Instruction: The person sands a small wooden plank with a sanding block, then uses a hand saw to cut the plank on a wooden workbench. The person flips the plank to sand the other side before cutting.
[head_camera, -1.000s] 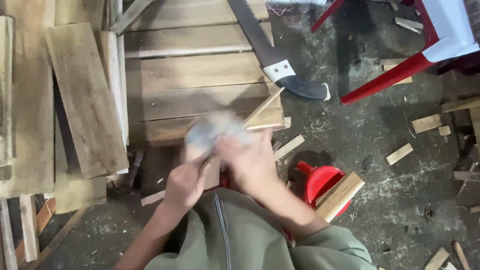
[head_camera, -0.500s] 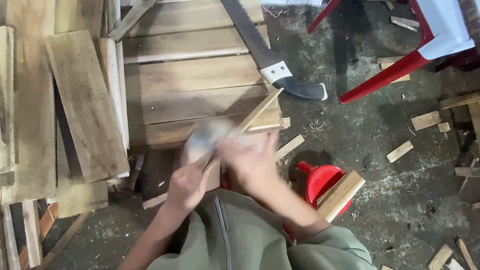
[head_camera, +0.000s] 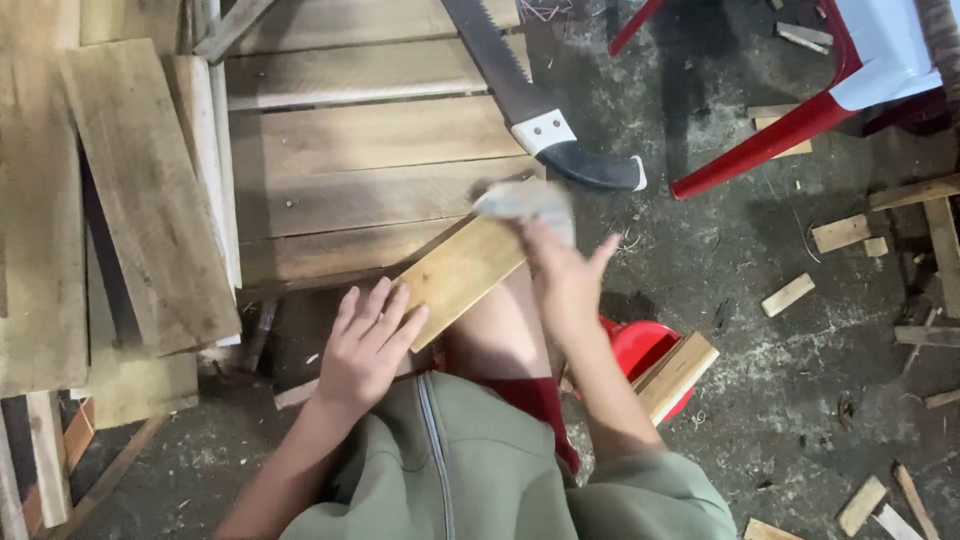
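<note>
Fingers of the left hand (head_camera: 365, 345) lie spread and flat on the near end of one short wood plank (head_camera: 462, 270), pinning it across the knee, gripping nothing. Left of it, loose boards (head_camera: 145, 190) overlap a slatted pallet (head_camera: 370, 150), leaving little free edge. On the plank's far end the right hand (head_camera: 565, 275) presses a blurred grey pad (head_camera: 525, 200), probably sandpaper, its fingers partly open over it. One handsaw (head_camera: 545, 125) lies beyond, one red stool (head_camera: 645, 350) sits underneath, and small offcuts (head_camera: 790, 293) dot the open concrete rightward.
</note>
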